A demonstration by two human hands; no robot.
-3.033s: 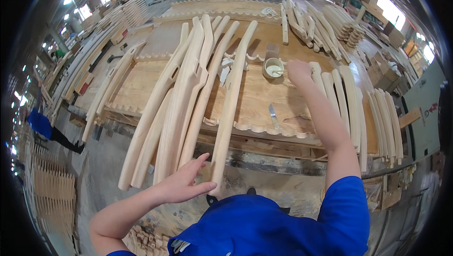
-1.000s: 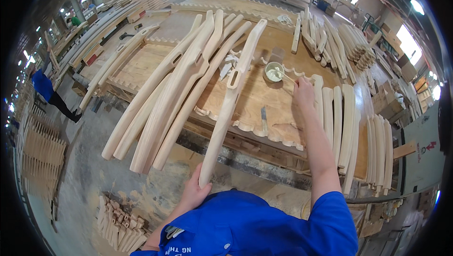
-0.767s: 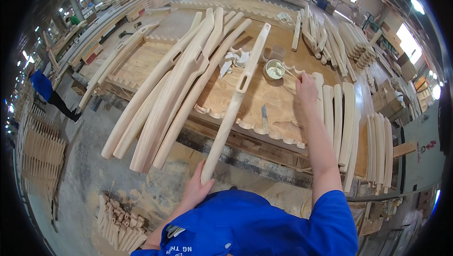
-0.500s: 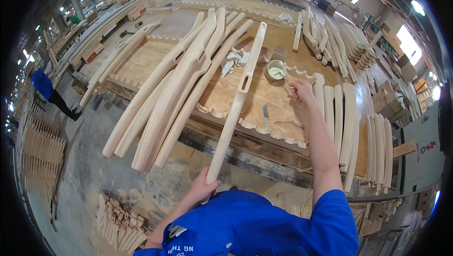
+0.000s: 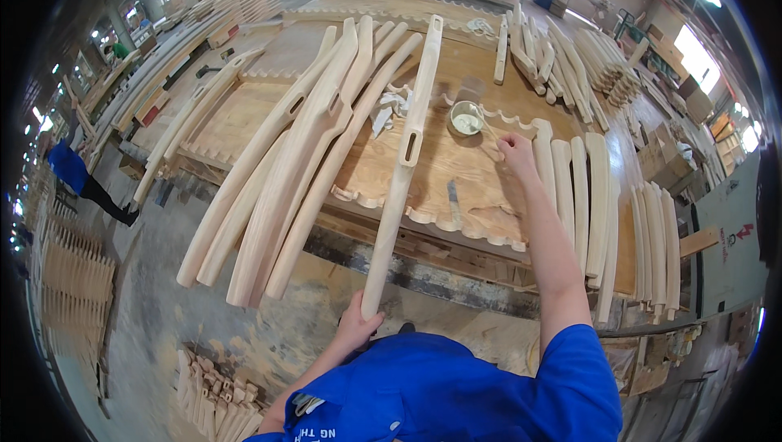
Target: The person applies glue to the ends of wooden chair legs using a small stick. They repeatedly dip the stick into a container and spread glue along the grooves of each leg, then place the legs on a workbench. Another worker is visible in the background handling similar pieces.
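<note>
My left hand [image 5: 357, 324] is closed round the near end of a long pale wooden chair leg [image 5: 389, 218]. The leg slants away from me over the bench, with an oblong slot midway and a smaller one near its far end. My right hand [image 5: 515, 153] is pinched over the bench, holding what looks like a thin stick [image 5: 491, 131] that reaches to a round bowl [image 5: 466, 118]. Pale, greenish-white paste [image 5: 467, 123] lies in the bowl. A flat putty knife [image 5: 454, 202] rests on the plywood [image 5: 375, 171]. Crumpled white paper [image 5: 391, 108] lies left of the bowl.
Several similar chair legs [image 5: 281, 189] lie left of mine, overhanging the bench edge. More legs [image 5: 599, 197] are lined up at the right, with further stacks [image 5: 562, 59] behind. Wooden parts [image 5: 216, 397] are piled on the floor at lower left. A person in blue [image 5: 69, 167] stands far left.
The view has shifted slightly, and the held leg appears a little farther left and more upright. My right hand keeps its pinch near the bowl, and the left keeps its hold.
</note>
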